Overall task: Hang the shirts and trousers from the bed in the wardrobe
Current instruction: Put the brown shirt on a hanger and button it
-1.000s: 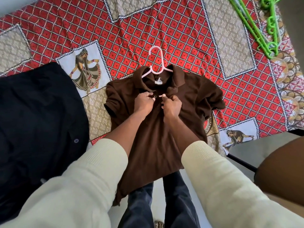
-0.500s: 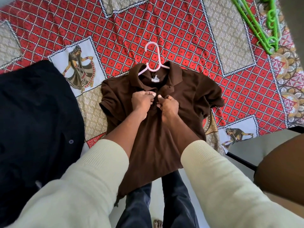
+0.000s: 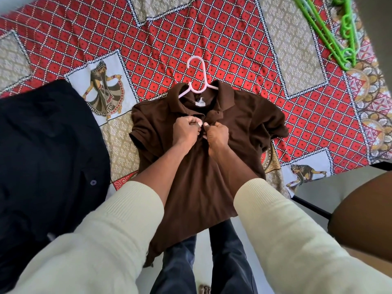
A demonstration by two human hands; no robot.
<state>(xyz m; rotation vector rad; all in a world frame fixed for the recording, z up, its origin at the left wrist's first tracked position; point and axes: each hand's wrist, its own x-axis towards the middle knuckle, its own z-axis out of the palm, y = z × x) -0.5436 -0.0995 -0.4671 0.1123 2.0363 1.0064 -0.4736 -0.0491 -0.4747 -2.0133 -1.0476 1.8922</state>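
Head view, looking down over the edge of a bed. A brown polo shirt [image 3: 203, 166] lies front-up on the patterned red bedspread [image 3: 244, 49], its lower hem hanging off the near edge of the bed above the person's dark trousers. A pink hanger [image 3: 198, 80] sits inside the shirt, its hook projecting from the collar and lying flat on the bedspread, its shoulders hidden under the fabric. The left hand [image 3: 186, 132] and right hand [image 3: 217, 134] meet at the placket just below the collar; the fingers of each are curled and pinch the fabric on either side of the opening, knuckles nearly touching. Whether a button lies between the fingertips cannot be told. Both forearms emerge from cream knitted sleeves [image 3: 106, 240] that fill the lower part of the frame. To the left of the shirt, and apart from it, a dark garment [image 3: 46, 155] with a visible button is spread over the bedspread. At the upper right, well apart from the shirt, a bundle of green hangers [image 3: 331, 32] rests on the bed. A brown rounded surface [image 3: 364, 211] occupies the lower right edge.
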